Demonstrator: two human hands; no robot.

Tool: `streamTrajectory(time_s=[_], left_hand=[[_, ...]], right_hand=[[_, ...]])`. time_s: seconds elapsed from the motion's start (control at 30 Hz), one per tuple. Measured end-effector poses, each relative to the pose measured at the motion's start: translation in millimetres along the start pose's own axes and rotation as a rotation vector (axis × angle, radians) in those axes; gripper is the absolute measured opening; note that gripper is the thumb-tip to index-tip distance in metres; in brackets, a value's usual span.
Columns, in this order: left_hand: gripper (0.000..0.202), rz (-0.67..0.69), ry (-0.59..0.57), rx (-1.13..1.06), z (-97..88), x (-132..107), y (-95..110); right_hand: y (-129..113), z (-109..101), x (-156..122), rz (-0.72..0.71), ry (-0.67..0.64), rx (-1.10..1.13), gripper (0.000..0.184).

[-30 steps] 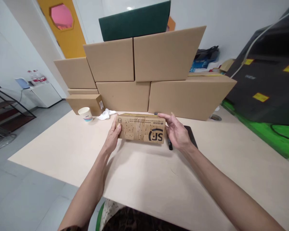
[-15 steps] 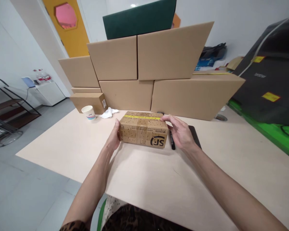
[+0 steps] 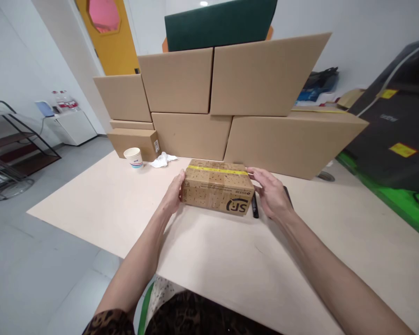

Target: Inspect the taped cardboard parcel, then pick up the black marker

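A brown cardboard parcel box [image 3: 216,188] with dark printed marks, an upside-down "SF" logo and a strip of yellow tape along its top is between my hands at the middle of the table. My left hand [image 3: 174,193] presses on its left end, thumb near the upper edge. At the right end, my right hand [image 3: 270,193] holds the box with fingers reaching to its far top corner; some fingertips are hidden. A black marker [image 3: 254,206] lies by the box's right end, partly covered. Behind my right hand, a dark flat object [image 3: 288,196] is mostly hidden.
Large plain cartons [image 3: 249,81] are stacked along the table's [image 3: 91,195] back, topped by a dark green box [image 3: 219,25]. A paper cup [image 3: 133,158] and crumpled tissue [image 3: 163,160] stand back left. A tape roll [image 3: 326,176] lies right of the cartons.
The view has shifted slightly, so the scene sits further right. The box has come closer to the marker. My right fingers have slid from its top edge to the far right corner.
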State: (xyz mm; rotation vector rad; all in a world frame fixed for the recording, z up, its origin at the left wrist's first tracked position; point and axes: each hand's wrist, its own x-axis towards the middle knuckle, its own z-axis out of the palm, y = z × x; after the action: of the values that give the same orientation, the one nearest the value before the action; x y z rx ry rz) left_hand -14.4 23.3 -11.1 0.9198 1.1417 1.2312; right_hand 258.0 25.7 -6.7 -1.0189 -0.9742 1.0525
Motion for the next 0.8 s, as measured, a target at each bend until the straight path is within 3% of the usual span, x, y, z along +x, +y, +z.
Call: streamTrajectory(time_s=[0.13,0.37,0.6,0.8], left_hand=[[0.078,0.011,-0.06,0.021,1.4,0,-5],[0.078,0.182,-0.163,-0.041,10.3,-4,-5],[0.08,-0.002,-0.047,0.037,5.5,-8,5],[0.068,-0.029,-0.023,0.089,-2.7,-5,3]], right_hand=[[9,-7,1,0.033,0.004,-0.024,0.029],[18,-23,0,0.116,0.072,0.063,0.036],[24,-24,-30,0.117,-0.008,0.142,0.064],[24,-26,-39,0.043,-0.081,0.114,0.068]])
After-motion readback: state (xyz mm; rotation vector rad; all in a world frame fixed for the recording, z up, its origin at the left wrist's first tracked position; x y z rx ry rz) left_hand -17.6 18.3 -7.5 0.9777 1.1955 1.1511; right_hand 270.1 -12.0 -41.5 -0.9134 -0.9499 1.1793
